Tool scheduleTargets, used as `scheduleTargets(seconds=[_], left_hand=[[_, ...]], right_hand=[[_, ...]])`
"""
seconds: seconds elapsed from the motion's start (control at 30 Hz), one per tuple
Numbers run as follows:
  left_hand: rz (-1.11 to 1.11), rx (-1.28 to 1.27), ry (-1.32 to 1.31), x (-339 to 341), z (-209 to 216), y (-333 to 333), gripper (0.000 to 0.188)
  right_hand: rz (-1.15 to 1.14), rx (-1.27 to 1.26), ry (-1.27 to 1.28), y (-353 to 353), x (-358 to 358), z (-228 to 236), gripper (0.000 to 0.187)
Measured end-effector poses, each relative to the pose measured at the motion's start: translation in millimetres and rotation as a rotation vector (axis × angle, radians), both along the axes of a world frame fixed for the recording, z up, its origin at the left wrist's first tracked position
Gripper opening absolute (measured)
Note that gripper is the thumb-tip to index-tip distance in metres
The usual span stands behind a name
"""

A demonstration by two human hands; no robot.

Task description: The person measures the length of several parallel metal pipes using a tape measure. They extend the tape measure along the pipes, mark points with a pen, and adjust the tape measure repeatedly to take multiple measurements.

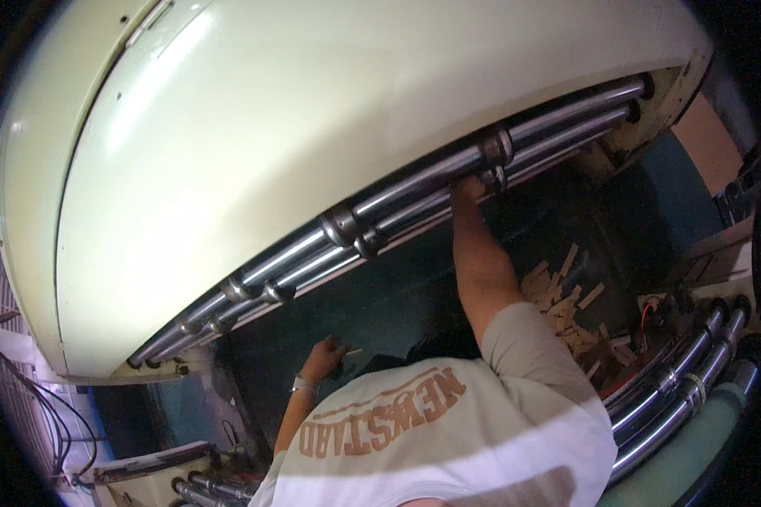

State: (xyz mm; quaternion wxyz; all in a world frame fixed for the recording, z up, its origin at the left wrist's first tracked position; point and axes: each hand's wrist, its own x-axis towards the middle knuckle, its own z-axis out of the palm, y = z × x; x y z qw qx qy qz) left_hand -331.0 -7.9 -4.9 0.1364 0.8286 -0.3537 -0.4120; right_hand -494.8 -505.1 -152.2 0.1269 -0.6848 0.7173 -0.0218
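My right arm reaches forward to a set of long chromed bars [414, 188] under a large cream machine cover [254, 127]. At the lower bar, beside a dark metal collar [496, 148] and a small shiny fitting [500, 177], is my right hand [470, 188]; its fingers are in shadow and mostly hidden. Lower and to the left, my left hand [323, 358] is held away from the bars, close to my body. Its fingers look closed, with a thin pale stick [353, 351] jutting out from them.
Pale flat scraps [566, 308] lie heaped on the dark floor at my right. More chromed bars [676, 380] run along a machine behind me on the right. Black cables [59, 422] hang at the far left. Further collars [341, 226] sit along the front bars.
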Motion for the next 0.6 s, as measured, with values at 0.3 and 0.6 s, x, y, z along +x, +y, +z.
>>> scheduleTargets(seconds=[0.3, 0.6], left_hand=[[0.089, -0.164, 0.120, 3.9, -16.5, 14.4, 0.040], [0.225, -0.160, 0.287, -27.3, 18.7, 11.0, 0.037]], right_hand=[[-0.009, -0.007, -0.035, -8.7, -7.2, 5.4, 0.039], [-0.041, -0.015, -0.004, -9.5, -23.4, 8.4, 0.037]])
